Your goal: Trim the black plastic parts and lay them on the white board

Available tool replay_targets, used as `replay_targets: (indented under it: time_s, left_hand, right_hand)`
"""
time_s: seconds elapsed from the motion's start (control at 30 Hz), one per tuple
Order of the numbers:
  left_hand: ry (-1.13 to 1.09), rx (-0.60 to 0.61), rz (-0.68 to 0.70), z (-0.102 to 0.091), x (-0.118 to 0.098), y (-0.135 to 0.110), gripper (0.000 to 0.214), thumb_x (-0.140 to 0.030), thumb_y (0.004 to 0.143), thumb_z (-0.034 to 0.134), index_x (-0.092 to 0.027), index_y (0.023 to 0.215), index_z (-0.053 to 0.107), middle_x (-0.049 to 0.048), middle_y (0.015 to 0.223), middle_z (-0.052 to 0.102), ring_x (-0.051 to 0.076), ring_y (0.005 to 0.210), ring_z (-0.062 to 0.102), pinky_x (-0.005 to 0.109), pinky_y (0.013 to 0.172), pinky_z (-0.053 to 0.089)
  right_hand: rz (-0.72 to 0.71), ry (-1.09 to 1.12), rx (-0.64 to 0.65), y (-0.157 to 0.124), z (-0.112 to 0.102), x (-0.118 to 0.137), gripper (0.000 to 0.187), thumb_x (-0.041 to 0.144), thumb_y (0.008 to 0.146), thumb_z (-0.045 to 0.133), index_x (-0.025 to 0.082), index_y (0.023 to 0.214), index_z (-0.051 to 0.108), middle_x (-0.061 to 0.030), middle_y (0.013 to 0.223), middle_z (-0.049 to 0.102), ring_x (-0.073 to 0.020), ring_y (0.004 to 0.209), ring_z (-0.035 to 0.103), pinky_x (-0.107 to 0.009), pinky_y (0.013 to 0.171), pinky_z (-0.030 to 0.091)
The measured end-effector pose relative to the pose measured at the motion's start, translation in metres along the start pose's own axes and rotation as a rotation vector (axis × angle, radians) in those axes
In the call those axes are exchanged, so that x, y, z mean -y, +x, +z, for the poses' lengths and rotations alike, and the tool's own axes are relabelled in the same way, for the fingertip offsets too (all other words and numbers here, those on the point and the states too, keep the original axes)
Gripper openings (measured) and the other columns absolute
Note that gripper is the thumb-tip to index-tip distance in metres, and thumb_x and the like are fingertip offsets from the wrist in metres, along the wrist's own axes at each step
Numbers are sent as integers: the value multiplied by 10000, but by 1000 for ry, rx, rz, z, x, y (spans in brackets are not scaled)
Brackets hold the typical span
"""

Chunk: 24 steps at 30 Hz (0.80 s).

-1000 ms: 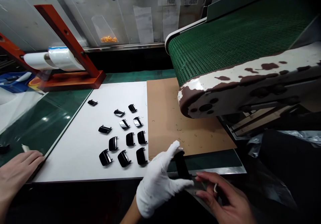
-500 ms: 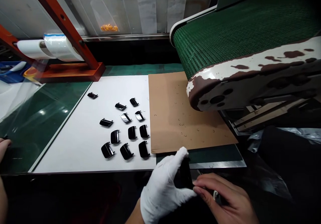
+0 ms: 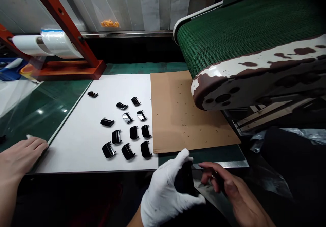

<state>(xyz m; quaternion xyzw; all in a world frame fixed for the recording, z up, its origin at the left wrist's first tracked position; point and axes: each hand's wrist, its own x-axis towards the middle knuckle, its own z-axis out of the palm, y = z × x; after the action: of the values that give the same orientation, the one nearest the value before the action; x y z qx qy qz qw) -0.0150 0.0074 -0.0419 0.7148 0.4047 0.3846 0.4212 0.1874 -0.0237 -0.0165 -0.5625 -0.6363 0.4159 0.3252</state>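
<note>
My left hand, in a white glove, is closed round a glossy black plastic part just off the table's front edge. My bare right hand is right beside it, fingers loosely apart over a shiny grey strip of film, with nothing visibly gripped. Several more of the same black parts lie in rough rows on a white sheet ahead and to the left.
A brown cardboard sheet lies right of the white sheet, under the end of a green conveyor belt with a chipped white frame. A film roll hangs on a red stand. Another person's bare hand rests at the left.
My right hand has let go of the black part and spread its fingers. The other person's hand at the left has come back onto the table edge.
</note>
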Motion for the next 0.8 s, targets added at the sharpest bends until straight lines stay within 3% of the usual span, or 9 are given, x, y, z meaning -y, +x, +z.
replay_targets:
  time_s: [0.1, 0.23, 0.3, 0.43, 0.5, 0.6, 0.8]
  left_hand:
    - [-41, -37, 14, 2, -3, -1, 907, -515, 681, 773, -346, 1430, 291, 34, 1191, 642, 212, 1008, 657, 311, 916, 531]
    - [-85, -64, 36, 5, -6, -3, 865, -564, 706, 728, -334, 1424, 305, 39, 1192, 638, 202, 1003, 660, 290, 922, 530]
    - [-77, -73, 33, 7, -8, -4, 865, -572, 703, 725, -337, 1422, 306, 33, 1184, 642, 198, 1006, 659, 285, 934, 524]
    - [-90, -93, 11, 8, -12, -5, 846, -566, 701, 730, -331, 1409, 332, 34, 1185, 645, 202, 1003, 663, 287, 935, 530]
    - [-118, -100, 9, 8, -14, -4, 823, -573, 703, 722, -328, 1397, 352, 34, 1181, 648, 204, 1005, 666, 286, 931, 535]
    - [-149, -92, 15, 9, -15, -4, 814, -568, 702, 723, -337, 1392, 357, 25, 1194, 643, 207, 1029, 663, 286, 939, 534]
    - [-167, -91, 49, 11, -12, -6, 834, -542, 708, 737, -333, 1409, 337, 35, 1235, 622, 226, 1065, 649, 314, 971, 518]
  right_hand:
    - [-2, -67, 42, 3, -8, 5, 301, 349, 974, 340, 298, 1087, 614, -2, 834, 690, -149, 771, 671, -209, 693, 539]
    - [-156, -113, 81, 10, -13, 13, 246, 231, 960, 383, 295, 1062, 596, 34, 726, 645, -114, 645, 641, -181, 598, 510]
    - [-168, -122, 84, 12, -14, 18, 242, 224, 964, 368, 285, 1067, 577, 45, 678, 612, -107, 575, 608, -183, 547, 490]
    - [-114, -210, 160, 15, -14, 34, 272, 407, 954, 372, 253, 872, 580, 20, 686, 635, -147, 583, 624, -229, 497, 478]
    - [-65, -344, 206, 18, -13, 42, 330, 568, 803, 576, 241, 757, 562, 11, 668, 644, -182, 575, 630, -257, 468, 476]
    - [8, -523, 260, 23, -10, 47, 500, 617, 519, 792, 223, 715, 555, -2, 662, 649, -226, 601, 640, -300, 495, 491]
    - [-87, -676, 284, 28, -10, 47, 605, 739, 526, 697, 203, 761, 546, -40, 666, 645, -264, 557, 630, -356, 474, 457]
